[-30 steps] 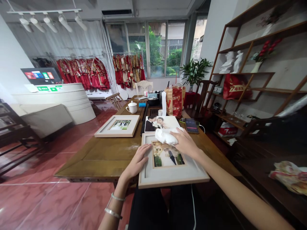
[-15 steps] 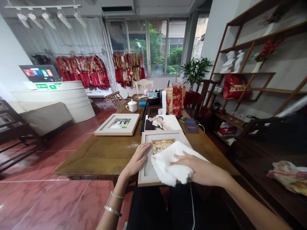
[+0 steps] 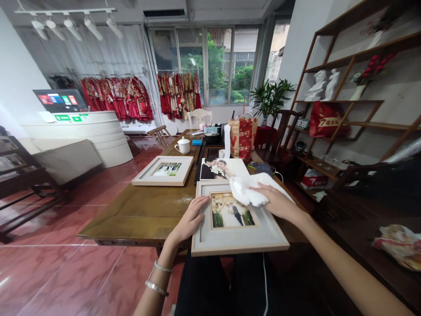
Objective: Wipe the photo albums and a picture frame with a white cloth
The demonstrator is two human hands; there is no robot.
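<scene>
A white-framed wedding photo (image 3: 237, 232) lies flat at the near edge of a wooden table (image 3: 148, 210), jutting over my lap. My left hand (image 3: 190, 218) rests on the frame's left rim, fingers spread and flat. My right hand (image 3: 278, 202) presses a crumpled white cloth (image 3: 250, 191) onto the frame's upper right corner, fingers closed over the cloth. A second framed photo (image 3: 163, 170) lies further back on the left. An unframed photo print (image 3: 221, 168) lies just behind the near frame.
A white teapot (image 3: 183, 145), a red gift bag (image 3: 242, 138), a phone (image 3: 264, 168) and small items stand at the table's far end. Wooden shelves (image 3: 342, 105) and a dark chair (image 3: 283, 131) are on the right. Red tiled floor spreads left.
My right hand swept the cloth from the frame's top down over the picture to its lower right, then back up to the upper right corner. My left hand stayed on the left rim.
</scene>
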